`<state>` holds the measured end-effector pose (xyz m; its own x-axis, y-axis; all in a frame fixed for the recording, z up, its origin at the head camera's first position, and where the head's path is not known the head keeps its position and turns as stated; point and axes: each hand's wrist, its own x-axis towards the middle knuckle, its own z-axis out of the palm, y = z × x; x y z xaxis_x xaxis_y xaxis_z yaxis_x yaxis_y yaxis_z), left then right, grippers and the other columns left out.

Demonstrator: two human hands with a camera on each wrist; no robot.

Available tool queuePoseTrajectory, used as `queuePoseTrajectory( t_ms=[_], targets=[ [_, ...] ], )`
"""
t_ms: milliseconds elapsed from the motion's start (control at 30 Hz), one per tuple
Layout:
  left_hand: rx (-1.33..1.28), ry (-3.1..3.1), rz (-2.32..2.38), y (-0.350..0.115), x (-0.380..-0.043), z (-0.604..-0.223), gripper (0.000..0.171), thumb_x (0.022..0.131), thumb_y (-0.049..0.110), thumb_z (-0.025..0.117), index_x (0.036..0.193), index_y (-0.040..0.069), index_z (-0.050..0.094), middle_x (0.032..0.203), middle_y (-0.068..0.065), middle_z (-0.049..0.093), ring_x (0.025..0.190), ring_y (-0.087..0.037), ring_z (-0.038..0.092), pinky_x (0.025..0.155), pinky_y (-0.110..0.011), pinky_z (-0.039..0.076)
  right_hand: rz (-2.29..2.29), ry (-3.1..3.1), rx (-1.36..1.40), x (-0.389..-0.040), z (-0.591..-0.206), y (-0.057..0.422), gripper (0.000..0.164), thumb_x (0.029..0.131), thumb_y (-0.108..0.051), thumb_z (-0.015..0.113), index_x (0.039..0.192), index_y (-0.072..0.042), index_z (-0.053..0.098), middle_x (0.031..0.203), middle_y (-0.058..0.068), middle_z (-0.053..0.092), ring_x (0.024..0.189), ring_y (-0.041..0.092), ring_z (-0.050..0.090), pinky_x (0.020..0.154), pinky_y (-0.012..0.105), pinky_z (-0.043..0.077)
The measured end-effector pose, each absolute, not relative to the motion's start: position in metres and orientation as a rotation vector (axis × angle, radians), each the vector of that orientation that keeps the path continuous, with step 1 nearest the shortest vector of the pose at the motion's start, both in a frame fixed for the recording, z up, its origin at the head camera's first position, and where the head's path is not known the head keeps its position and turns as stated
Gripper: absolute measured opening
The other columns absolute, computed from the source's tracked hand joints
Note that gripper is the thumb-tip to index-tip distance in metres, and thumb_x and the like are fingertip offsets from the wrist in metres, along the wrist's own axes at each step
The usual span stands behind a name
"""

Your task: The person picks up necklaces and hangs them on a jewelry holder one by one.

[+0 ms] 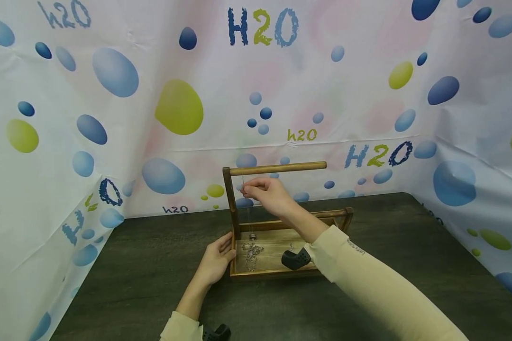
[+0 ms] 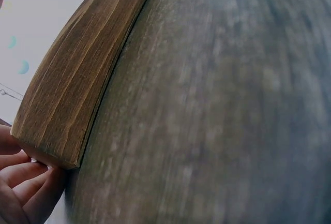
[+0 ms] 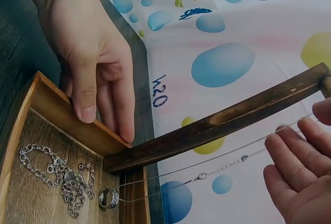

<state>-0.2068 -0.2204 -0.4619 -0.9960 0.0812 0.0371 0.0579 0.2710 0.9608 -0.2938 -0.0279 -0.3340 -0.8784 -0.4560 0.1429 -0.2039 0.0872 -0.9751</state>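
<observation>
A wooden jewellery stand (image 1: 260, 273) has a shallow tray and a round bar on an upright post. My left hand (image 1: 216, 258) holds the tray's left end, thumb over the rim and fingers outside; the left wrist view shows its fingers at a wooden corner. Under the bar, my right hand (image 1: 266, 192) pinches a thin necklace (image 3: 199, 176) between thumb and fingertips. Its strands run down to a ring-shaped pendant (image 3: 108, 197) low at the tray, and a clasp with a short extender chain shows midway. A silver chain (image 3: 72, 182) lies heaped on the tray floor.
The stand is on a dark wood-grain table (image 1: 162, 265). Behind it hangs a white backdrop (image 1: 222, 118) with blue and green spots. Another bit of chain (image 1: 291, 247) lies in the tray near the black right wrist camera (image 1: 296, 259).
</observation>
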Motion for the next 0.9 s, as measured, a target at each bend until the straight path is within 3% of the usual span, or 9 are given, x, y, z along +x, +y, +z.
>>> queuePoseTrajectory(
  t_ms=[167, 400, 667, 900],
  targets=[
    [0.137, 2.502, 1.87, -0.22, -0.207, -0.461, 0.054, 0.1, -0.007, 0.051, 0.15, -0.015, 0.031, 0.153, -0.036, 0.032, 0.139, -0.05, 0.036, 0.108, -0.052, 0.042, -1.906, 2.132, -0.657, -0.29, -0.335, -0.021, 0.027, 0.104, -0.012, 0.057, 0.124, 0.005, 0.065, 0.121, 0.017, 0.069, 0.114, 0.03, 0.066, 0.101, 0.04, 0.053],
    [0.121, 2.513, 1.87, -0.22, -0.208, -0.462, 0.054, 0.1, -0.007, 0.052, 0.149, -0.015, 0.032, 0.152, -0.035, 0.032, 0.138, -0.05, 0.037, 0.108, -0.053, 0.042, -1.92, 1.983, -0.65, -0.279, -0.348, -0.012, 0.027, 0.104, -0.012, 0.058, 0.123, 0.006, 0.065, 0.119, 0.019, 0.07, 0.114, 0.033, 0.066, 0.102, 0.047, 0.052],
    [0.082, 2.519, 1.863, -0.216, -0.205, -0.465, 0.053, 0.1, -0.007, 0.051, 0.15, -0.014, 0.033, 0.151, -0.035, 0.035, 0.138, -0.048, 0.038, 0.109, -0.051, 0.041, -1.808, 1.812, -0.671, -0.256, -0.378, 0.005, 0.032, 0.104, -0.015, 0.057, 0.126, 0.008, 0.062, 0.12, 0.024, 0.068, 0.113, 0.037, 0.065, 0.099, 0.049, 0.053],
    [0.058, 2.533, 1.839, -0.214, -0.201, -0.463, 0.053, 0.101, -0.006, 0.051, 0.15, -0.013, 0.033, 0.152, -0.035, 0.034, 0.138, -0.049, 0.037, 0.108, -0.051, 0.043, -1.685, 1.824, -0.629, -0.248, -0.413, 0.027, 0.029, 0.104, -0.017, 0.059, 0.121, 0.006, 0.066, 0.115, 0.025, 0.069, 0.108, 0.039, 0.067, 0.094, 0.053, 0.055]
  ],
)
